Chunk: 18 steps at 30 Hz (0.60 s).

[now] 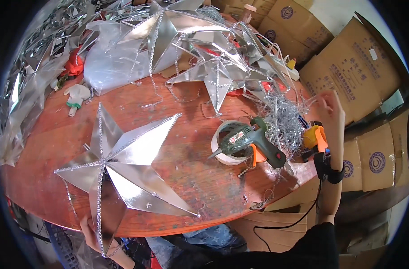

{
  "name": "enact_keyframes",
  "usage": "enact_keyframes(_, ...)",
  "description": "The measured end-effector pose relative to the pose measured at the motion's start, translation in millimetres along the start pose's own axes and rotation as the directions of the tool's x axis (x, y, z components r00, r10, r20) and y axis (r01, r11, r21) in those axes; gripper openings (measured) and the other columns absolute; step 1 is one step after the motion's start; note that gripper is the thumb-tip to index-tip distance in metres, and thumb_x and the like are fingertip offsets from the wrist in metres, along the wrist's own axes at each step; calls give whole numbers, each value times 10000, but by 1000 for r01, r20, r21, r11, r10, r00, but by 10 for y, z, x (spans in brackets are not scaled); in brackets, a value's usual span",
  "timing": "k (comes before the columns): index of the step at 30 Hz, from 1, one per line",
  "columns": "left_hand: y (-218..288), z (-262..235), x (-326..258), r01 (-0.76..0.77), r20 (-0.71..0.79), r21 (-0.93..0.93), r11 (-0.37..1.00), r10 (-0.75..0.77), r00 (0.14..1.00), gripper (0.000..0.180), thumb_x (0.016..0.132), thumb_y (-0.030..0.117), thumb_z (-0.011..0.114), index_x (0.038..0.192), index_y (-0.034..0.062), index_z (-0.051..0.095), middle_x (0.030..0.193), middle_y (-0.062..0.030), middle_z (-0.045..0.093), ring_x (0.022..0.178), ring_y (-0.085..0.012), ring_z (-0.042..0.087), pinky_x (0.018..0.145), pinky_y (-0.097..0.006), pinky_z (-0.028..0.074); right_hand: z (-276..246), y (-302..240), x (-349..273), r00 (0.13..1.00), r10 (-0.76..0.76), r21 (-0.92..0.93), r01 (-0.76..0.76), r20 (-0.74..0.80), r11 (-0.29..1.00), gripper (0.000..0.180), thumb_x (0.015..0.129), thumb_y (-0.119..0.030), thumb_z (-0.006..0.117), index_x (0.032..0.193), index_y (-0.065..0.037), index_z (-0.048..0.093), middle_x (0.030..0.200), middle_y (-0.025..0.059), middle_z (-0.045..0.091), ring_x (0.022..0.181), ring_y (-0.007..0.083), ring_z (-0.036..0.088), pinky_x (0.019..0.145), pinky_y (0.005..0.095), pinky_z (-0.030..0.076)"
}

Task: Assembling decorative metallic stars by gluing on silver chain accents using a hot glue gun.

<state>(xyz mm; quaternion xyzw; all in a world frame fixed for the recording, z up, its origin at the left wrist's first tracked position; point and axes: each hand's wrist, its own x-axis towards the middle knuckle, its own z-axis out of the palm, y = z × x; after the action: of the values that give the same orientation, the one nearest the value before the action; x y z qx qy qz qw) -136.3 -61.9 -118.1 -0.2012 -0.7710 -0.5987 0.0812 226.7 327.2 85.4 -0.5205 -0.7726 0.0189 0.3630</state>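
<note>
My left hand grips the lowest point of a big silver star from beneath, fingers closed on its tip at the near edge of the round wooden table; the star lies flat there, its ridges lined with beaded trim. Just beyond, a green glue gun rests across a roll of white tape. My right hand is raised further off at the table's right edge, fingers pinched on thin silvery strands from a tangle of beaded wire. Farthest away lie more silver stars and cardboard boxes.
</note>
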Motion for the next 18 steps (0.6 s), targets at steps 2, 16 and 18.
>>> enact_keyframes(2, 42, 12, -14, -29, -16, -27, 999, 28, 999, 265, 881, 90, 506, 1090, -66, 556, 1049, -129, 601, 966, -213, 556, 883, -316, 433, -42, -69, 33, 999, 32, 15, -32, -27, 999, 123, 906, -107, 550, 998, -26, 542, 870, 70, 611, 789, 116, 579, 714, 265, 464)
enact_keyframes(16, 349, 217, -7, -173, -111, 27, 985, 175, 978, 267, 870, 209, 546, 980, -33, 520, 665, 5, 429, 647, -71, 404, 601, -194, 309, -389, -114, -52, 951, -153, 15, 163, -268, 987, 153, 934, -99, 503, 1041, -18, 577, 866, 22, 598, 758, 69, 542, 687, 207, 437)
enact_keyframes(18, 419, 259, -14, -174, -94, 39, 984, 177, 980, 284, 868, 233, 550, 972, -30, 518, 660, 11, 421, 642, -64, 395, 598, -192, 301, -401, -189, -80, 920, -195, -13, 203, -339, 979, 169, 936, -100, 498, 1043, -11, 593, 875, 23, 591, 760, 69, 538, 702, 200, 432)
